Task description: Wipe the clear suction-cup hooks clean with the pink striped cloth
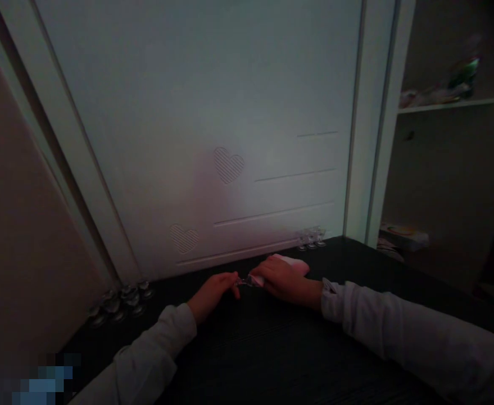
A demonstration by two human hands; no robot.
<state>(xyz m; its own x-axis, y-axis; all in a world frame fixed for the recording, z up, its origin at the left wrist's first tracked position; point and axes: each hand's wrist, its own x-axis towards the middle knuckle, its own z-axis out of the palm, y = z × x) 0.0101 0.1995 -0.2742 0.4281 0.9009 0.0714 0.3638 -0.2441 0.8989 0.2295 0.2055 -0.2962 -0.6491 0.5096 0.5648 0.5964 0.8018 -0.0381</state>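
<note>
Over the dark table, my left hand (213,291) pinches one end of a small clear stemmed glass (244,282), which lies on its side between my two hands. My right hand (286,281) is closed around a pink and white cloth (294,264) and presses part of it against the glass's other end. That end is mostly hidden by the cloth and fingers. Dim light blurs the glass's finer details.
Several small stemmed glasses (120,301) stand at the table's left edge. More small clear glasses (312,237) stand at the back right, near a white panel (250,112) with carved hearts. A dark table (247,360) lies below. Shelves (449,106) holding items are at right.
</note>
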